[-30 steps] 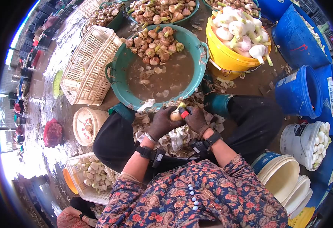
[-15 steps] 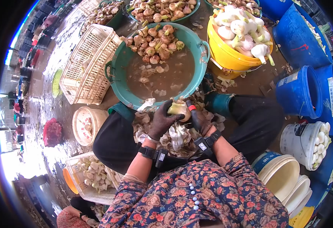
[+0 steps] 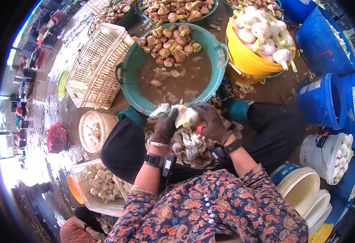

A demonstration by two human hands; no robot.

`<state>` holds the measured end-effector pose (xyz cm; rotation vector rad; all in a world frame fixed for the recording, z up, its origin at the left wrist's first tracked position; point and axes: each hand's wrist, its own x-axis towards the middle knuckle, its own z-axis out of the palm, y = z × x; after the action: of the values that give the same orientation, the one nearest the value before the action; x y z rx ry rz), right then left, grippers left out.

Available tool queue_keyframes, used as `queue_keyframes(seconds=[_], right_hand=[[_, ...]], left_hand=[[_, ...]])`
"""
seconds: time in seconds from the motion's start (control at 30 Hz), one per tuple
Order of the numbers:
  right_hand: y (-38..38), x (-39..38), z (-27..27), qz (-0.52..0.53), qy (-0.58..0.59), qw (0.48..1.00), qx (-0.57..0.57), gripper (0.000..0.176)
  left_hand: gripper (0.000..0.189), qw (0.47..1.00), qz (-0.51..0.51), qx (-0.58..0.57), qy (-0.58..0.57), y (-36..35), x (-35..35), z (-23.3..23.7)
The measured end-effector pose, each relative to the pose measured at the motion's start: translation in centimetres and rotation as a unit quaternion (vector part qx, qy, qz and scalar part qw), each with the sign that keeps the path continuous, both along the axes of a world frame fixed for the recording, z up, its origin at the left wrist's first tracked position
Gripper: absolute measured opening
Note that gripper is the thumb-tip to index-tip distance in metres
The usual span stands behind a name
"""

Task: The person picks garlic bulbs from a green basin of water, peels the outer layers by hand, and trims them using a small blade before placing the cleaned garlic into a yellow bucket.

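Observation:
My left hand [image 3: 165, 128], in a dark glove, is closed on a garlic bulb [image 3: 190, 117] whose white surface shows. Against the bulb's right side is my gloved right hand [image 3: 214, 123], its fingers wrapped round a small tool with a red end [image 3: 200, 129]; the rest of that tool is hidden. Loose garlic skins [image 3: 189, 146] lie heaped below both hands, between the legs. Just beyond the hands stands a green tub [image 3: 128, 87] with brownish unpeeled garlic bulbs [image 3: 169, 45] at its far side and murky water or wet residue at the bottom.
A yellow bucket [image 3: 242, 65] heaped with white garlic stands right of the tub. Stacked white crates [image 3: 98, 67] are at left. Blue buckets [image 3: 316, 99] and a white bucket of bulbs [image 3: 317, 154] line the right. Another person's arm [image 3: 78, 222] shows at lower left.
The garlic bulb has turned in my left hand and now shows more white surface. My right hand has rolled over, its back now upward and the tool's red end lower.

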<state>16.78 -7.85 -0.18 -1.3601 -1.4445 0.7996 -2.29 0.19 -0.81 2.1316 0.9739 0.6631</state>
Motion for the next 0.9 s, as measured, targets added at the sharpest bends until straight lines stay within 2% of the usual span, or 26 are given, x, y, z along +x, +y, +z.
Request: queue_keyframes(seconds=[0.03, 0.07, 0.1, 0.13, 0.17, 0.2, 0.23, 0.27, 0.3, 0.33, 0.37, 0.4, 0.43, 0.47, 0.5, 0.53, 0.6, 0.63, 0.67, 0.7, 0.73, 0.77, 0.8, 0.83, 0.87, 0.9], right_hand=[[-0.2, -0.5, 0.7, 0.025, -0.108, 0.994, 0.008, 0.051], [-0.4, -1.1, 1.1, 0.049, -0.214, 0.976, 0.015, 0.045], [-0.4, -1.6, 1.0, 0.012, -0.214, 0.976, 0.032, 0.032], [-0.2, -1.7, 0.4, 0.012, -0.215, 0.976, 0.036, 0.032], [-0.1, -1.9, -0.8, -0.033, -0.110, 0.993, -0.001, 0.029], [0.0, -2.2, -2.5, -0.077, -0.003, 0.996, -0.039, 0.027], [0.4, -2.6, -4.2, -0.108, 0.239, 0.963, -0.063, 0.030], [0.7, -1.9, -5.2, -0.109, 0.238, 0.963, -0.063, 0.030], [0.8, -0.7, -5.9, -0.144, 0.346, 0.915, -0.150, 0.030], [0.6, 0.4, -6.7, -0.176, 0.449, 0.844, -0.234, 0.030], [0.4, 1.5, -7.3, -0.172, 0.504, 0.788, -0.309, 0.031], [0.3, 1.5, -7.7, -0.174, 0.505, 0.788, -0.307, 0.031], [0.0, 1.5, -8.1, -0.155, 0.471, 0.840, -0.217, 0.035], [-0.5, 1.5, -8.4, -0.136, 0.432, 0.883, -0.127, 0.040], [-0.6, 1.9, -8.7, -0.140, 0.430, 0.883, -0.126, 0.040], [-0.6, 2.5, -8.9, -0.056, 0.572, 0.805, -0.144, 0.042], [-0.3, 3.3, -9.3, 0.119, 0.796, 0.571, -0.164, 0.048], [0.3, 2.4, -7.8, -0.030, 0.769, 0.607, -0.198, 0.044], [0.3, 2.4, -6.5, -0.027, 0.769, 0.608, -0.197, 0.044], [0.3, 2.4, -5.2, -0.007, 0.767, 0.607, -0.210, 0.042], [0.5, 2.6, -4.6, 0.014, 0.763, 0.607, -0.221, 0.040], [0.8, 2.9, -4.5, 0.015, 0.774, 0.591, -0.227, 0.038], [0.8, 3.0, -5.2, 0.019, 0.770, 0.598, -0.223, 0.038], [0.5, 3.0, -6.2, -0.035, 0.648, 0.732, -0.209, 0.037], [0.7, 3.2, -6.8, -0.091, 0.504, 0.838, -0.188, 0.037], [1.4, 3.5, 1.6, -0.139, 0.715, 0.636, -0.256, 0.034]], left_hand=[[0.032, 0.982, 0.044, -0.177, -0.040, -0.1, 0.2, 0.5], [0.032, 0.930, 0.086, -0.349, -0.078, -0.2, 0.6, 1.4], [0.033, 0.914, 0.090, -0.363, -0.155, -0.5, 0.8, 0.5], [0.033, 0.915, 0.089, -0.360, -0.157, -0.2, 0.6, -0.8], [0.032, 0.872, 0.127, -0.416, -0.225, 0.1, 0.3, -2.5], [0.032, 0.818, 0.164, -0.469, -0.289, 0.0, 0.6, -1.5], [0.030, 0.712, 0.132, -0.525, -0.448, -0.6, 0.7, -0.5], [0.030, 0.711, 0.131, -0.526, -0.448, -0.6, 0.3, -0.6], [0.029, 0.867, 0.053, -0.366, -0.334, -0.6, -0.5, -0.8], [0.028, 0.964, -0.029, -0.181, -0.194, -0.8, -1.5, -1.0], [0.028, 0.963, -0.030, -0.183, -0.193, -0.8, -2.2, -0.3], [0.028, 0.899, -0.032, -0.315, -0.303, -0.8, -2.5, 1.3], [0.028, 0.804, -0.034, -0.438, -0.401, -0.8, -2.7, 2.9], [0.028, 0.680, -0.033, -0.548, -0.485, -0.9, -3.3, 3.5], [0.031, 0.734, -0.020, -0.505, -0.454, -0.9, -4.8, 1.8], [0.027, 0.796, -0.047, -0.420, -0.434, 0.0, -6.9, -2.2], [0.025, 0.792, 0.002, -0.542, -0.283, 1.1, -6.6, 2.8], [0.053, 0.843, -0.077, -0.512, -0.147, 1.6, -5.4, 5.0], [0.047, 0.875, -0.165, -0.454, 0.020, 2.3, -3.4, 6.6], [0.046, 0.912, -0.202, -0.329, 0.140, 2.4, -3.0, 5.6], [0.044, 0.919, -0.232, -0.192, 0.254, 2.7, -2.4, 4.5], [0.040, 0.884, -0.166, -0.133, 0.416, 2.8, -1.0, 5.3], [0.038, 0.892, -0.095, -0.160, 0.412, 3.8, -0.3, 4.3], [0.039, 0.918, -0.041, -0.233, 0.317, 5.0, 0.0, 2.8], [0.040, 0.927, 0.011, -0.305, 0.217, 6.5, -0.2, 0.5], [0.045, 0.959, 0.001, -0.243, 0.145, 8.4, -0.7, -3.5]])
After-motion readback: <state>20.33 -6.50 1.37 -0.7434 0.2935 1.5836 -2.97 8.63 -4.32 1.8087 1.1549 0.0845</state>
